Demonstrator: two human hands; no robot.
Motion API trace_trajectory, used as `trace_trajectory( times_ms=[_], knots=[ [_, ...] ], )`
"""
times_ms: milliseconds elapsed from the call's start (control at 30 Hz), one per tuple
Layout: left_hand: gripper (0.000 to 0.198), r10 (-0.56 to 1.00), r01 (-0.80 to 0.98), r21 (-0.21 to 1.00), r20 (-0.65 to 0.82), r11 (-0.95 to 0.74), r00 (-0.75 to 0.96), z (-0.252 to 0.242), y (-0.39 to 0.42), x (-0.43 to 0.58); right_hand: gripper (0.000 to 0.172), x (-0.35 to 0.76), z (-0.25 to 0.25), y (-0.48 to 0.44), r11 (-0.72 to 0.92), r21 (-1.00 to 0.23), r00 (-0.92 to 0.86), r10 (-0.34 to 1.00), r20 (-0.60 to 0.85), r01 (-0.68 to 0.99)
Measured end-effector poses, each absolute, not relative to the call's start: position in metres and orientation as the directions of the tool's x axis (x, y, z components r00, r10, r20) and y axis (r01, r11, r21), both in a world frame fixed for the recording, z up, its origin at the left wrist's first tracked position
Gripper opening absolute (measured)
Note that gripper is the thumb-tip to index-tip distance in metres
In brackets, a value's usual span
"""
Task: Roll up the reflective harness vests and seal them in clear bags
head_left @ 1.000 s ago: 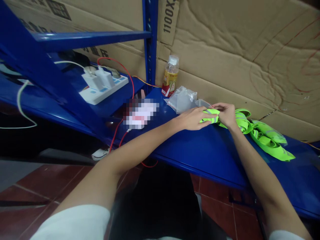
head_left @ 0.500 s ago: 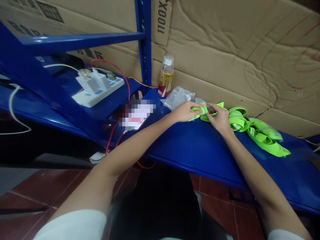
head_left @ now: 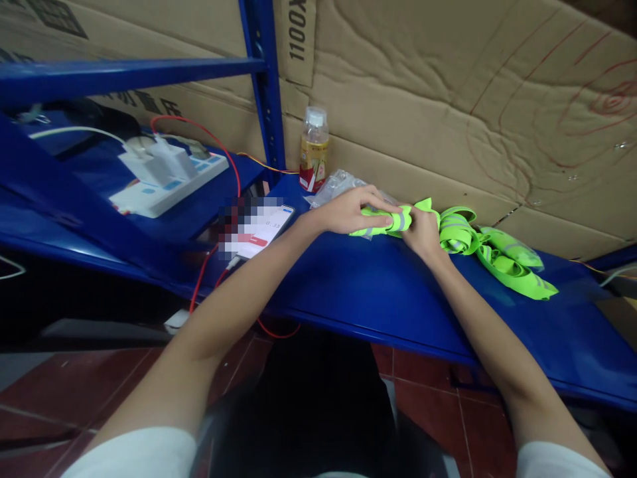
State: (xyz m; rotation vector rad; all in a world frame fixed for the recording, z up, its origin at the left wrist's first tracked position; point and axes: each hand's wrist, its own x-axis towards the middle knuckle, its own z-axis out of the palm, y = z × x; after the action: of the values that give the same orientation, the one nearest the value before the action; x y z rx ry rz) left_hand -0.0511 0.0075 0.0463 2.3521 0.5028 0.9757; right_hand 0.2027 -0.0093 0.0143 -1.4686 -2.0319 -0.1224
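Both hands meet on the blue shelf (head_left: 378, 292). My left hand (head_left: 348, 211) is closed over a folded neon-green reflective band (head_left: 381, 224) and presses it against the shelf. At the band's right end my right hand (head_left: 423, 234) pinches it, fingers curled. A pile of more neon-green bands (head_left: 497, 259) lies just right of my right hand. Clear plastic bags (head_left: 334, 187) sit behind my left hand.
A drink bottle (head_left: 313, 150) stands against the cardboard wall (head_left: 448, 119). A phone (head_left: 259, 229) on a red cable lies to the left. A white power strip (head_left: 164, 179) with chargers sits on the lower left shelf. A blue upright post (head_left: 263, 93) rises behind.
Both hands have shifted a little left along the shelf with the green band; it now looks folded more tightly under the left hand. The view has panned right.
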Motion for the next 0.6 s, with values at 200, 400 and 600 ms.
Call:
trace_trajectory(
  times_ms=[200,400,600],
  knots=[
    [0.037,0.547,0.489,0.255,0.486,-0.834,0.682,0.039,-0.007,-0.047,0.029,0.210,0.015,-0.004,0.436,-0.440,-0.185,0.843,0.505,0.785],
    [0.042,0.612,0.623,0.150,0.460,-0.767,0.643,0.030,-0.015,-0.031,0.039,0.211,0.015,-0.007,0.447,-0.414,-0.202,0.834,0.513,0.793],
    [0.041,0.669,0.690,0.144,0.444,-0.709,0.595,0.025,-0.019,-0.022,0.039,0.195,0.013,-0.017,0.466,-0.105,-0.298,0.708,0.640,0.879]
  ],
)
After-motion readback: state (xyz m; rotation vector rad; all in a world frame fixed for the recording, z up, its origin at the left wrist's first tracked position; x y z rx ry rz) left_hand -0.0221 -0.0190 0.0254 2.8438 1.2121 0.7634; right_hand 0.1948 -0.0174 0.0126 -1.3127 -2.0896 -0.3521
